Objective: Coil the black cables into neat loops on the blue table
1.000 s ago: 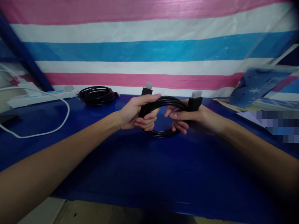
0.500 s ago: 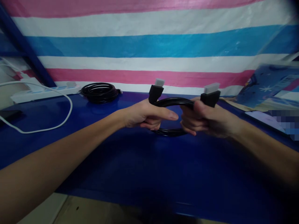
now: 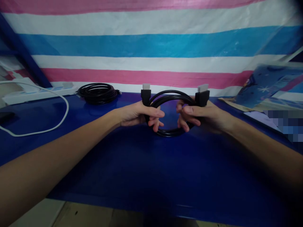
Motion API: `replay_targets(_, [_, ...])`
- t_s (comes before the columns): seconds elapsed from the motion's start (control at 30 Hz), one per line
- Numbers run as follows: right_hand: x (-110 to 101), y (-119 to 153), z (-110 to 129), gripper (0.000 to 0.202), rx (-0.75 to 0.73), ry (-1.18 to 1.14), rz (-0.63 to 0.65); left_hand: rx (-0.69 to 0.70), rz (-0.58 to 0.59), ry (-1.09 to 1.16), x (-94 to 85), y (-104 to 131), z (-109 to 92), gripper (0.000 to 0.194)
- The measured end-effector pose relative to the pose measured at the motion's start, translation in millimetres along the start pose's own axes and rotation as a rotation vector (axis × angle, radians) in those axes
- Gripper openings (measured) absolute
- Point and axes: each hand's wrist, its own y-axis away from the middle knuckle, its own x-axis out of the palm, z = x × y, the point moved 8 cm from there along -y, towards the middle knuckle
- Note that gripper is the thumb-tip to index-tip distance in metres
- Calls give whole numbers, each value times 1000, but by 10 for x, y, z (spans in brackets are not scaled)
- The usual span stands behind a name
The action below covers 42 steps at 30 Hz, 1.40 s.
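A black HDMI cable (image 3: 168, 133), wound into a round coil, is held between my two hands just over the blue table. My left hand (image 3: 138, 114) grips the coil's left side, thumb in front and fingertips curled through the ring. On the opposite side my right hand (image 3: 204, 115) holds the loops with its thumb and bent fingers. One plug (image 3: 146, 95) with a pale cap points up above my left thumb. The other plug (image 3: 202, 98), also capped, sticks up above my right hand. Parts of the loops are hidden behind the fingers.
Another coiled black cable (image 3: 97, 94) lies on the blue table (image 3: 146, 170) at the back left. Beside it are a white power strip (image 3: 42, 94) and a looping white cord (image 3: 67, 110). A phone (image 3: 260, 119) and a blue printed bag (image 3: 265, 86) are at the right.
My hands have moved apart and slightly left, and the coil now shows as a rounder, wider ring. Both plugs have shifted left and the left one stands more upright.
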Motion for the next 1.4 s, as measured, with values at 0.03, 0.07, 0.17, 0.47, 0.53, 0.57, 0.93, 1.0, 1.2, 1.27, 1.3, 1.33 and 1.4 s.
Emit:
replay_targets(0.03, [3,4,-19,26,21,9,19,-6,0,25,-11,12,-10,30])
replay_targets(0.07, [3,8,-39,25,41,12,31,-16,5,38,-11,23,-19,31])
replay_targets(0.17, [-16,8,-57,18,49,-30,13,-60,18,7,16,48,-49,33])
replay_targets(0.47, [-23,-18,-29,8,12,-95,-148,-9,-65,-153,44,11,-79,37])
replay_targets(0.53, [-7,-25,-58,7,13,-102,-167,15,-88,-132,29,-12,-44,36])
replay_targets(0.57, [-5,-26,-82,8,16,-124,-185,28,-103,-116,19,-24,-28,36])
replay_targets(0.93, [95,-32,-250,10,76,-270,-180,55,-172,80,-56,-79,88,39])
replay_targets(1.0, [104,-22,-239,10,86,-264,-175,46,-159,74,-48,-72,83,39])
replay_targets(1.2, [86,-33,-207,10,69,-216,-173,89,-194,21,-43,-53,37,43])
replay_targets(1.27, [30,-69,-218,16,65,-196,-229,114,-242,-8,-76,-54,24,48])
replay_targets(1.3, [-10,-79,-225,21,70,-174,-286,126,-264,-12,-95,-56,21,50])
replay_targets(1.33, [-53,-72,-230,27,79,-140,-363,133,-283,-9,-115,-57,23,51])
replay_targets(1.4, [-85,10,-209,39,96,-58,-504,142,-311,15,-149,-58,32,52])
